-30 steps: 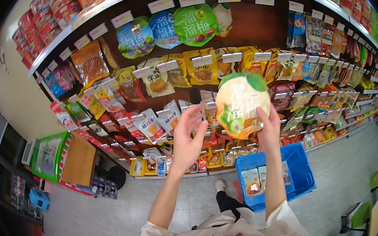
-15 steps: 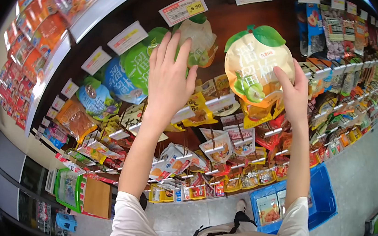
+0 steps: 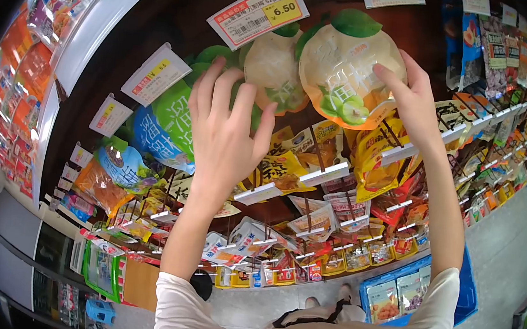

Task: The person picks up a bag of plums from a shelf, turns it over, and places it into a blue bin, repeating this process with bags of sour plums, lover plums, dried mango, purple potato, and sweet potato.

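Observation:
My right hand (image 3: 414, 106) grips the right side of a cream plum-snack pouch (image 3: 331, 69) with green leaves and green plums printed on it, thumb on its front. Just left of it, a similar cream pouch (image 3: 274, 63) hangs on the rack, and the two nearly touch. My left hand (image 3: 232, 126) is spread in front of a green pouch (image 3: 176, 107), its fingertips near that pouch's upper part and the hanging cream pouch. Whether those fingertips touch either one is hidden. Beyond the green pouch hangs a blue pouch (image 3: 151, 133).
A price tag (image 3: 260, 13) reading 6.50 juts out above the hanging pouches. Below run rows of hooks with white label holders (image 3: 326, 174) and yellow snack bags (image 3: 379, 164). On the floor at lower right stands a blue crate (image 3: 469, 282) with packets inside.
My right hand has brought the cream pouch up and left, close to the hanging one. My left hand has shifted slightly down and left, and the view has moved closer to the rack.

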### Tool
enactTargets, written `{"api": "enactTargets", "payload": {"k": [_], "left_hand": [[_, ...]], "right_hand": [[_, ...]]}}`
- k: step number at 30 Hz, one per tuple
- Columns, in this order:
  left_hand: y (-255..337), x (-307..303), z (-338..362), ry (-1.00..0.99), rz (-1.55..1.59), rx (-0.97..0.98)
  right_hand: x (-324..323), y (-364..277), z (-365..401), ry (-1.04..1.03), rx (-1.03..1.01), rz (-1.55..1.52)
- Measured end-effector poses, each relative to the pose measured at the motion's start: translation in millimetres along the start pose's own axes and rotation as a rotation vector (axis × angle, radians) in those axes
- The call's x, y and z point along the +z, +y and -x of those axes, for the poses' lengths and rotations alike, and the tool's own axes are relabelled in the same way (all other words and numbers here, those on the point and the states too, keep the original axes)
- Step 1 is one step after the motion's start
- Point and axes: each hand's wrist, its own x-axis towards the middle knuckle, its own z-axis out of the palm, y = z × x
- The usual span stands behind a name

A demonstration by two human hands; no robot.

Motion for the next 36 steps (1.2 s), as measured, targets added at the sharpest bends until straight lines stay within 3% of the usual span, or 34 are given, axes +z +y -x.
{"api": "enactTargets", "payload": {"k": [10, 19, 24, 26, 34, 36], "left_hand": [[-3, 9, -4, 0.003, -0.019, 0.017], [-6, 14, -3, -0.005, -0.042, 0.008], [-6, 13, -5, -0.118, -0.104, 0.032], [-5, 13, -3, -0.015, -0.014, 0.057], [-4, 0, 1, -0.028, 0.071, 0.038], [-5, -2, 0, 0.061, 0.143, 0.054]], "right_hand": [[3, 5, -25, -0.058, 0.118, -0.009], [11, -6, -6, -0.139, 0.270, -0.276], [28, -24, 10, -0.259, 0.187, -0.414], [32, -25, 12, -0.261, 0.152, -0.419], [34, -33, 26, -0.208, 0.082, -0.434], [33, -34, 28, -0.189, 0.062, -0.441]]}}
